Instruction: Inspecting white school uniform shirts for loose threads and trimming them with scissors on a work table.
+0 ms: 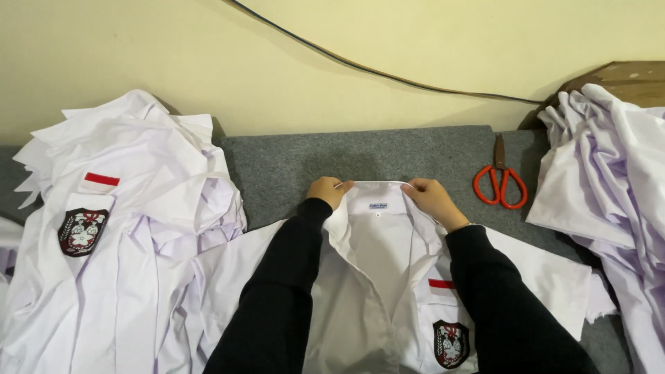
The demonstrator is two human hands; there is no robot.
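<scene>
Long black sleeves cover both arms to the wrists.

Shirt (374, 277): flat on the mat (291, 166), centre, collar toward the wall (208, 62). Left of it: heap of shirts (118, 228) (overlapping its sleeve). Right: second heap (609, 180). Scissors (500, 181): on the mat, between collar and right heap. Cable (388, 73): along the wall behind.

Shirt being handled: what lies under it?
The shirt lies on grey felt, bare behind the collar held by the left hand and right hand. Anything beneath the shirt is covered.
</scene>
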